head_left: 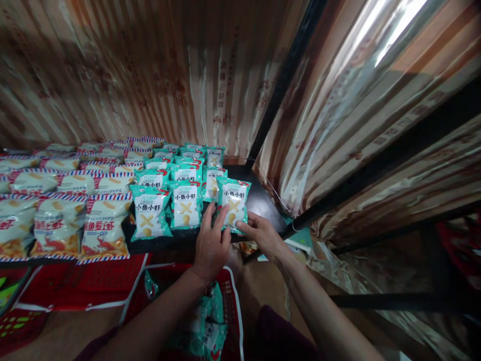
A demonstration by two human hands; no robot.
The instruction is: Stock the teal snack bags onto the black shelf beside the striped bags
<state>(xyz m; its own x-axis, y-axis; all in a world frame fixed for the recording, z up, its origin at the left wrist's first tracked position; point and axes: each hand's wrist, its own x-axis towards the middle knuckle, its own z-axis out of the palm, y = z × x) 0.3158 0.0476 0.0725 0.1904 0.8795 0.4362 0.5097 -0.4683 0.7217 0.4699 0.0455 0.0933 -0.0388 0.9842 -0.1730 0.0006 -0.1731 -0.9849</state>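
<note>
A teal-and-white snack bag [235, 193] is at the front right of the black shelf, tilted a little. My right hand [261, 233] grips its lower right edge, thumb on the front and fingers behind. On its left side is my left hand [212, 245], fingers stretched out and apart, the fingertips at the bag's lower left edge. Just left of my hands stand matching teal bags in rows, the nearest being a front bag [186, 205] and, farther left, another teal bag [150, 213].
White bags with red and blue striped edges [105, 225] fill the shelf's left part. Below, a red basket [235, 301] holds more teal bags [210, 321]. Black shelf posts [278, 95] and plastic-covered corrugated sheeting [150, 65] stand behind and to the right.
</note>
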